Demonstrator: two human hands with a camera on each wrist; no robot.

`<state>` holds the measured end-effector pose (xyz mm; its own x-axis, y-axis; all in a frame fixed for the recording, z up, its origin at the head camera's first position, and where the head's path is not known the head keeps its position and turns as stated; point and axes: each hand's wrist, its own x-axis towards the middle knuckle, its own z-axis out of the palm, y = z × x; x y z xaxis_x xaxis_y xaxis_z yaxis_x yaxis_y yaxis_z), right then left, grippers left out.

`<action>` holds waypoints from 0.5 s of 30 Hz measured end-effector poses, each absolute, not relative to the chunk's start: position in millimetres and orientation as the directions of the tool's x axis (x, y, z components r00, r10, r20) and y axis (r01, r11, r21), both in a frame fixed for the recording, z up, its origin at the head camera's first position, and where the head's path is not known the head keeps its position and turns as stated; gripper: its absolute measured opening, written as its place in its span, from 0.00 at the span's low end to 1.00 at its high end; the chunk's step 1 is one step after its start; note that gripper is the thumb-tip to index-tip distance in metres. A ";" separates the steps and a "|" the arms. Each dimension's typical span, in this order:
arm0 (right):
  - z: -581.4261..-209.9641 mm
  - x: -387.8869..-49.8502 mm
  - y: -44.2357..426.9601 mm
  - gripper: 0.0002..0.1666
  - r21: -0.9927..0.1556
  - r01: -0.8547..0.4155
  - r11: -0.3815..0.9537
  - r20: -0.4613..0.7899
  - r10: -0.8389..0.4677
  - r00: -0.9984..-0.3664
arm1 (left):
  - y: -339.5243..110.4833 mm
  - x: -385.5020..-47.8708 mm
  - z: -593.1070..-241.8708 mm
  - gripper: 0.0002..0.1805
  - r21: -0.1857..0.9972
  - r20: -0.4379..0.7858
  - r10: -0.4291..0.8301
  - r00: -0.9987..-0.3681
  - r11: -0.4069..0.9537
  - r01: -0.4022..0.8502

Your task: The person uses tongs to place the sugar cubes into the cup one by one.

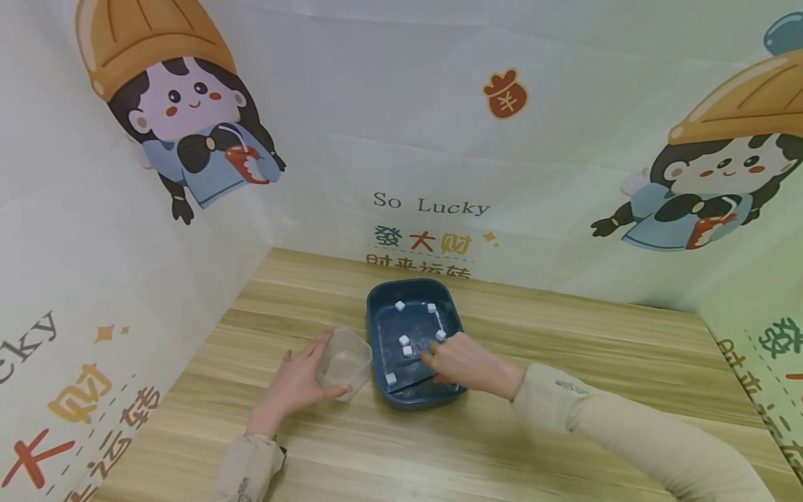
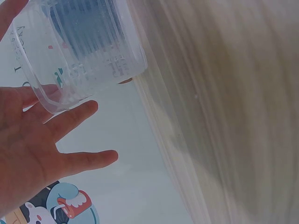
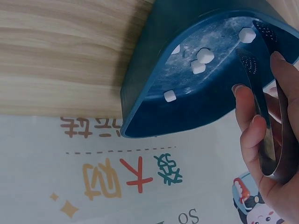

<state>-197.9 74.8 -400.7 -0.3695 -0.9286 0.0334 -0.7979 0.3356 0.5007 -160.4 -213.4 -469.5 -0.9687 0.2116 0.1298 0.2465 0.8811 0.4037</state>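
Note:
My right hand [image 1: 467, 362] grips metal tongs [image 3: 273, 126] over the blue basin [image 1: 414, 403]. In the right wrist view the tong tips stand apart, with a white cube [image 3: 247, 35] close by them. Several more white cubes [image 1: 404, 341] lie scattered on the basin floor. My left hand [image 1: 301, 380] holds a clear plastic container [image 1: 345, 355] just left of the basin, thumb at the near side and fingers round the far side. No cubes are visible in that container [image 2: 93, 51].
The wooden table [image 1: 401, 453] extends around the basin. A printed cloth [image 1: 376, 125] with cartoon figures and lettering stands behind the table and along both sides.

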 end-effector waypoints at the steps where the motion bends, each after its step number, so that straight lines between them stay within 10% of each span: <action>1: -400.5 -198.7 74.3 0.20 0.500 -0.797 0.338 0.037 -0.928 -0.370 | -213.4 -160.4 -469.5 0.56 0.404 0.130 0.211 -0.969 0.881 0.246; 15: -400.2 -204.3 69.9 0.20 0.465 -0.804 0.369 0.023 -0.913 -0.406 | -214.1 -161.2 -470.7 0.56 0.400 0.131 0.212 -0.968 0.882 0.248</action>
<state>-204.3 69.9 -400.2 -0.4064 -0.9134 0.0226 -0.8045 0.3695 0.4651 -161.2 -214.1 -470.7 -0.9684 0.2123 0.1308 0.2475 0.8824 0.4001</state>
